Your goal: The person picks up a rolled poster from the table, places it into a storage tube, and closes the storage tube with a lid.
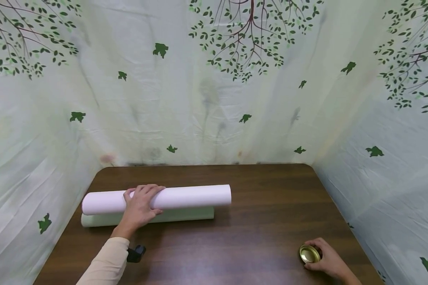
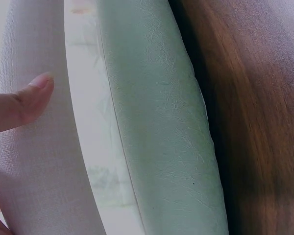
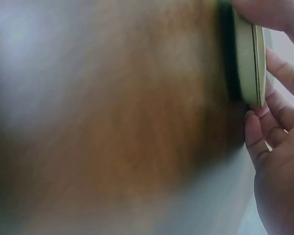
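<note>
A long pale, whitish wallpaper roll [image 1: 196, 196] lies crosswise in my left hand [image 1: 140, 208], whose thumb and fingers grip it near its middle. Just below it in the head view is a pale green roll [image 1: 189, 214], resting on the table. The left wrist view shows a strip of light background between the held roll [image 2: 44, 166] and the green roll [image 2: 157, 117], so they are apart there. At the lower right, my right hand [image 1: 326, 259] holds a small round gold-coloured tin [image 1: 309, 254] by its rim. The tin's side [image 3: 247, 58] looks cream in the right wrist view.
The dark brown wooden table [image 1: 256, 233] has rounded far corners. A whitish curtain [image 1: 207, 99] with printed leaves and branches hangs behind it and along both sides. A black wrist device [image 1: 136, 253] sits at the left sleeve [image 1: 105, 263].
</note>
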Demonstrator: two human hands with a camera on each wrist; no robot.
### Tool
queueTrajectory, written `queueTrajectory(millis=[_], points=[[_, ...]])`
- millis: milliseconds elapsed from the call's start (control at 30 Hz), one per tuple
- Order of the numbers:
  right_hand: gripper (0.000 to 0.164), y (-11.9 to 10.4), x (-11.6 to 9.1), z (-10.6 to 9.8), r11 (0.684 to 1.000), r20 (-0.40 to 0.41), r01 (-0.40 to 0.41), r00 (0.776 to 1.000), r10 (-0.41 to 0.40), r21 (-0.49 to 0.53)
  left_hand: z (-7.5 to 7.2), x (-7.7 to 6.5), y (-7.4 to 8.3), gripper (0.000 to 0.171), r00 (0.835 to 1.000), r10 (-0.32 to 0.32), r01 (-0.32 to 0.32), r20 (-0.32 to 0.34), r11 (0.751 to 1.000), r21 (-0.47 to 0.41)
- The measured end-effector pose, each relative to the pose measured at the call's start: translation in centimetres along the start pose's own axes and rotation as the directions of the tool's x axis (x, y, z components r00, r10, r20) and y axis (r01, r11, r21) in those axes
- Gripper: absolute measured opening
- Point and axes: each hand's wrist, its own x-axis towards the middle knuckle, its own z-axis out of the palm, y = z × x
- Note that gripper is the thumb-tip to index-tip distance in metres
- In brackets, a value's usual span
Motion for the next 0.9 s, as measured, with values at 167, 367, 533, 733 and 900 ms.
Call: queueTrajectory(millis=[167,367,533,733,900], points=[[0.058,-0.8,0.8,0.1,0.999,-0.020,0.025,0.999,-0.026,-0.034,-0.2,0.1,0.1,0.072,1.000,0.005,-0.005,-0.002,1.000,0.009],[0.057,-1.5,2.1,0.1,0.996,-0.026,0.045,0.999,-0.047,-0.079,-0.4,-0.1,0.0,0.072,1.000,-0.008,0.008,0.001,1.000,0.006],[0.058,-2.3,3.1,-0.1,0.999,0.000,0.026,1.000,-0.026,-0.046,-0.5,-0.3,0.0,0.071,1.000,-0.004,0.004,-0.001,1.000,0.007],[0.057,-3.4,4.7,-0.4,0.999,-0.025,0.033,0.999,-0.034,-0.041,-0.6,-0.6,0.1,0.071,1.000,-0.013,0.013,0.002,1.000,0.015],[0.058,-4.2,6.1,-0.7,0.998,-0.021,0.034,0.999,-0.036,-0.056,-0.6,-0.8,0.2,0.071,1.000,-0.021,0.021,0.004,1.000,0.016]])
